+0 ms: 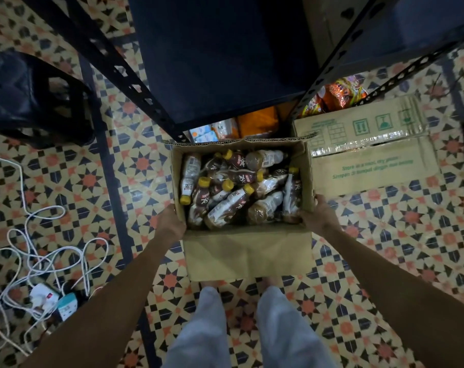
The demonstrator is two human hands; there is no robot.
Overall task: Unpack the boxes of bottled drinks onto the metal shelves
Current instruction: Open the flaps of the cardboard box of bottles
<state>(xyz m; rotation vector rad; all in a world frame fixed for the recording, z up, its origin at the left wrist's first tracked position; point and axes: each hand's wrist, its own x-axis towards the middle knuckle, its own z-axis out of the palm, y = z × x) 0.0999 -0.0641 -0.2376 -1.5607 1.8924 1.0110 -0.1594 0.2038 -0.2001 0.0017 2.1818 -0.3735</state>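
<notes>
A tangle of white cables (26,235) lies on the patterned floor (135,166) at the far left, well apart from the work and probably left there so nothing snags. Moving inward, the left hand (172,221) clasps the left wall of the open box (248,251) at its near corner. Its fingers are curled against the cardboard, though the tips are hidden. The box sits between the person's feet and the foot of the black metal shelf (220,62), seemingly kept close so each reach stays short. Inside, the bottles (233,203) with yellow caps lie jumbled on their sides, none yet on the shelf. On the far side the right hand (318,216) mirrors the left, thumb up the outer wall and fingers hooked round the near corner. A grip on both sides suits a heavy, loose load that would shift if lifted by one side. Just beside it on the right a sealed box (371,155) waits flat on the floor.
</notes>
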